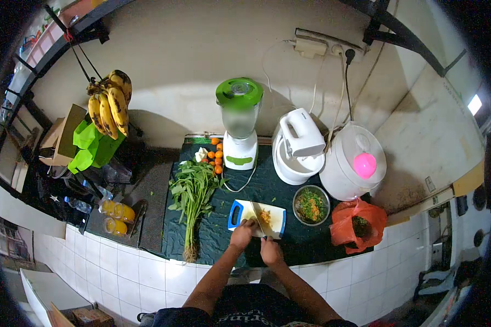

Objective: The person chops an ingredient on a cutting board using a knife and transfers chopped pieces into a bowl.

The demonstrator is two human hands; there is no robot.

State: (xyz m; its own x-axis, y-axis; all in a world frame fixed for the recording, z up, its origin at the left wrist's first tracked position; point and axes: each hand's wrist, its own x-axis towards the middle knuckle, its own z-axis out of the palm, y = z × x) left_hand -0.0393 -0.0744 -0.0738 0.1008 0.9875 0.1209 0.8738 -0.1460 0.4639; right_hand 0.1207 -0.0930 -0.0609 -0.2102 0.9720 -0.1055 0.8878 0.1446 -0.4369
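Note:
A white cutting board (276,232) with blue ends lies on the dark green table covering in front of me. My right hand (271,252) is closed round the handle of a knife (258,211), whose blade points away from me over the board. Finely chopped orange pieces (265,217), perhaps carrot, lie against the blade's right side. My left hand (243,234) rests at the board's near left part, fingers bent together close to the blade; whatever they hold is hidden. To the right stands a metal bowl (311,205) of chopped greens and orange bits.
Left of the board lies a bunch of leafy greens (192,191), with small orange fruits (218,161) behind it. A blender (240,125), a white stand mixer (301,139) and a white rice cooker (349,174) line the back. A red plastic bag (344,223) sits at right. Bananas (110,106) hang at left.

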